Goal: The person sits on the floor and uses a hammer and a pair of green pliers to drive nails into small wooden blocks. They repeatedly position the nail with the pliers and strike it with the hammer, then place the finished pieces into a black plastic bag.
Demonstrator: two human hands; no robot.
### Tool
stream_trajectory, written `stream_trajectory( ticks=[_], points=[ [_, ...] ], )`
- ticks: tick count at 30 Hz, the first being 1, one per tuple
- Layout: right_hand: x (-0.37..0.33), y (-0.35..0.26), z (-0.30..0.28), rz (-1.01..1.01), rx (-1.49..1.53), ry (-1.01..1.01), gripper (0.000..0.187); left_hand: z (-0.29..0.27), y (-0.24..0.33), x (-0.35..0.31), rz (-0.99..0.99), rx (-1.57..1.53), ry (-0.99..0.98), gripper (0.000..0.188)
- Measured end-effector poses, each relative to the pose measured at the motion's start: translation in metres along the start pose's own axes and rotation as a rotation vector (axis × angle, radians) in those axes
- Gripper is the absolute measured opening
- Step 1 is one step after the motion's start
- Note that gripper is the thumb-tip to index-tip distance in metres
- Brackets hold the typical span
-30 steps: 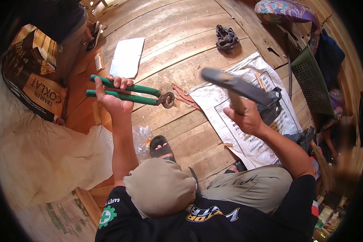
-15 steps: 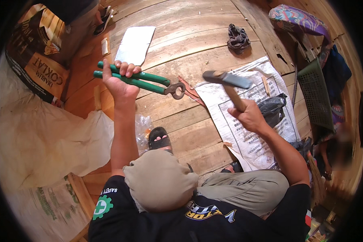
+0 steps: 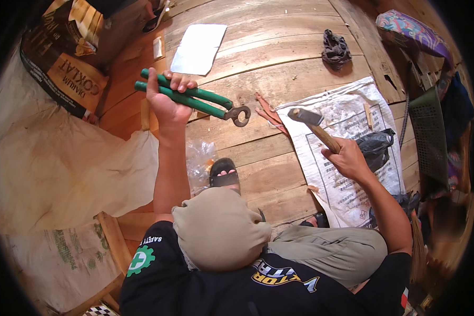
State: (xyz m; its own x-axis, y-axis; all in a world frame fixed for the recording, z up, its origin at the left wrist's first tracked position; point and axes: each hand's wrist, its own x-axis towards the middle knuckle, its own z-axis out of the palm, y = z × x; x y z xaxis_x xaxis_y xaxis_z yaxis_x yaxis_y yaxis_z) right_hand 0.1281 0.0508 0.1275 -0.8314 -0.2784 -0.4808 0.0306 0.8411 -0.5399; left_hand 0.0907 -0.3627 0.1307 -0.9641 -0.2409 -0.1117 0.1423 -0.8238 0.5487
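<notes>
My left hand (image 3: 171, 102) is wrapped round the green handles of a pair of pincers (image 3: 210, 108), raised over the floorboards. The dark, rounded jaws point right, with a round gap showing between them. A hammer (image 3: 325, 136) is in my right hand (image 3: 346, 159), gripped by its wooden handle. Its metal head tilts up and to the left, above the corner of a white woven sack (image 3: 329, 181) spread on the floor. Thin reddish-brown strips (image 3: 270, 113) lie between the pincer jaws and the sack.
A white sheet (image 3: 199, 48) and a dark crumpled cloth (image 3: 336, 50) lie on the boards ahead. Black plastic (image 3: 375, 150) and a wood strip (image 3: 368, 115) rest on the sack. Clear plastic (image 3: 199, 158) is beside my sandalled foot (image 3: 224, 173). At right stands a green perforated basket (image 3: 429, 137).
The hammer head has swung from pointing across to the right to an upward-left tilt, nearer my body. My left hand still grips the pincers. The whole view has shifted slightly.
</notes>
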Motion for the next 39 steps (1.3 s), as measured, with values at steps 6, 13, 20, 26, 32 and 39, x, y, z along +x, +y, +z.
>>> stream_trajectory(
  ticks=[6, 13, 20, 26, 32, 39],
  points=[
    [0.0, -0.001, 0.006, -0.067, -0.259, -0.096, 0.023, -0.054, -0.013, -0.001, 0.216, 0.499, 0.232, 0.026],
    [0.007, 0.003, 0.011, -0.232, -0.539, -0.122, 0.011, -0.101, 0.012, 0.017, 0.316, 0.817, 0.358, 0.029],
    [0.012, 0.021, 0.028, -0.295, -0.637, -0.164, 0.009, -0.089, 0.031, 0.014, 0.394, 1.347, 0.245, 0.036],
    [0.022, 0.016, 0.028, -0.268, -0.662, -0.16, 0.01, -0.111, 0.052, 0.032, 0.449, 1.267, 0.268, 0.029],
    [0.027, 0.02, 0.027, -0.263, -0.669, -0.133, 0.011, -0.1, 0.054, 0.033, 0.454, 1.132, 0.216, 0.024],
    [0.025, 0.017, 0.024, -0.234, -0.662, -0.158, 0.012, -0.089, 0.049, 0.036, 0.402, 1.137, 0.209, 0.022]
  ],
)
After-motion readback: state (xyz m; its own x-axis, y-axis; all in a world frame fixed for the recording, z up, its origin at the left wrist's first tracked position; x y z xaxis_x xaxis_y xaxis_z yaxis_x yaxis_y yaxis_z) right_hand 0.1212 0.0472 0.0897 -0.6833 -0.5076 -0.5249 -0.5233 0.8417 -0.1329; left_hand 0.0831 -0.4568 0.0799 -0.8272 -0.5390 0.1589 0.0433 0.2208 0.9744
